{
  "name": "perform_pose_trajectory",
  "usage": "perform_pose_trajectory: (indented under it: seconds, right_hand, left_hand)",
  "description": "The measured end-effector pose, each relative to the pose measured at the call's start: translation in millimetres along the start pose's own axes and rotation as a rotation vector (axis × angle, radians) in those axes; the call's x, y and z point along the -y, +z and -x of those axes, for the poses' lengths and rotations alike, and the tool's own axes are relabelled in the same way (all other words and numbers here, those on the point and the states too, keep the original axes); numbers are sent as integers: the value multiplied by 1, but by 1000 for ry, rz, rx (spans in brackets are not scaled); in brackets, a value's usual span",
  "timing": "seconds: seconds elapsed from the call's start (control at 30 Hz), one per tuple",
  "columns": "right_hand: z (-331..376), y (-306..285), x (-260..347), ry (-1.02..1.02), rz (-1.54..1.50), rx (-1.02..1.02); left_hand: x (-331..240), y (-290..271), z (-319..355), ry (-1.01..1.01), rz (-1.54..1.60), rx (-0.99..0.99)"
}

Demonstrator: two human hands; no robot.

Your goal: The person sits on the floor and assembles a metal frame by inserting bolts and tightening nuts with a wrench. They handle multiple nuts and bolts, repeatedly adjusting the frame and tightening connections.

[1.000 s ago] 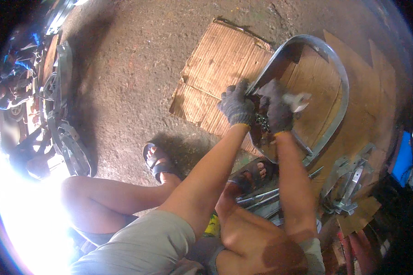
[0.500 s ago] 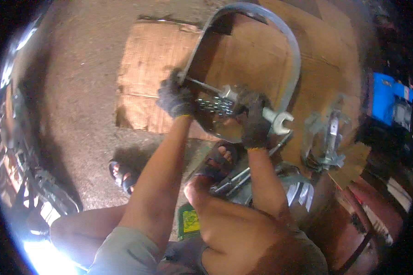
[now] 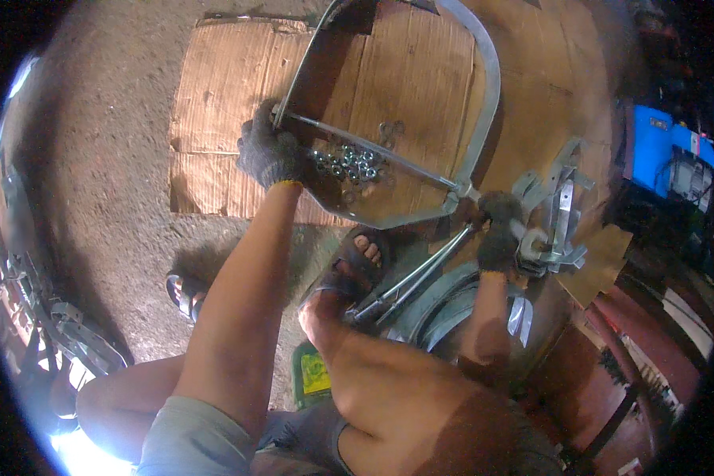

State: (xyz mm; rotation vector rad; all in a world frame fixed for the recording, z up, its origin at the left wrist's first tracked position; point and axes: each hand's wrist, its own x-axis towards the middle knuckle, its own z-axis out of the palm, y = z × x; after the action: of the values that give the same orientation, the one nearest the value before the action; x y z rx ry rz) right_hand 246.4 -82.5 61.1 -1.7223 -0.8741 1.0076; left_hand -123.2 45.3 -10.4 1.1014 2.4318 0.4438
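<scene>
A U-shaped flat metal band (image 3: 489, 87) is held tilted over the cardboard, with a threaded rod (image 3: 373, 148) running across between its two sides. My left hand (image 3: 271, 149), in a grey knit glove, is closed around the band at the rod's left end. My gloved right hand (image 3: 500, 230) grips an open-ended wrench (image 3: 534, 243). One end of the wrench meets the rod at the band's right side; its other end sticks out past my fingers. Below the rod, several shiny nuts (image 3: 355, 164) and washers (image 3: 390, 129) lie in a loose pile.
Flattened cardboard (image 3: 226, 95) covers part of the rough floor. Metal brackets (image 3: 563, 206) lie to the right, with loose rods (image 3: 420, 274) and curved metal bands (image 3: 448, 305) near my right knee. A blue box (image 3: 650, 147) stands far right; a green and yellow package (image 3: 313, 373) lies between my legs.
My right hand and the wrench have moved right and down, from mid-rod to the band's right side. My left hand has shifted slightly left with the band.
</scene>
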Motion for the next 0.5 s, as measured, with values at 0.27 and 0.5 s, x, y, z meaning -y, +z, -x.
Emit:
perform_pose_trajectory:
  seconds: [0.27, 0.5]
  right_hand:
    - [-101, -4, 6, 298, 321, 217]
    - [42, 18, -56, -203, 15, 104]
  left_hand:
    - [-1, -2, 3, -22, 44, -3]
    - [-8, -5, 2, -34, -23, -18]
